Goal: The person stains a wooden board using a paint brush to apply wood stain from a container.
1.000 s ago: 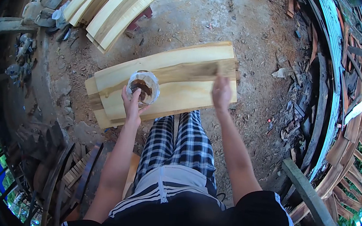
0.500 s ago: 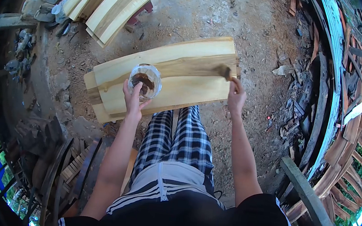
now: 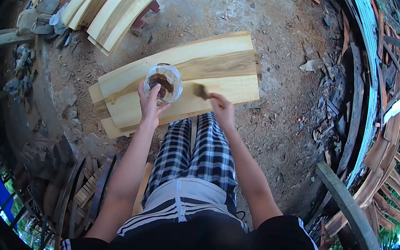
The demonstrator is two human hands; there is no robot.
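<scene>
Observation, outdoor yard, person seated over the work with legs in checked trousers (image 3: pixel 197 149) stretched toward it.

Left hand (image 3: pixel 150 103): fingers wrapped around the near side of a clear plastic cup (image 3: pixel 164 83), thumb up its wall. Cup is held upright and level just above the boards, close in front of the body; it carries a dark brown liquid or paste (which, I cannot tell), so the level hold keeps it from slopping, and the position keeps it within short reach of the other hand.

Right hand (image 3: pixel 222 109): closed in a pinch on the handle of a small brush (image 3: pixel 201 91). Bristle end points left, toward the cup, lying low over the pale front plank, just beside the cup's rim but not in it. Whether the bristles touch the wood is not resolvable.

The stack of planks (image 3: pixel 186 76) lies flat on the dirt ground (image 3: pixel 273 84), long side across the person's front, so its whole top face is reachable from the seat. The middle plank shows a darker brown band along its length; the plank nearest the knees is pale.

Further stack of pale planks (image 3: pixel 120 2) rests upper left, well apart. Wood scraps (image 3: pixel 329 115) litter the right.
</scene>
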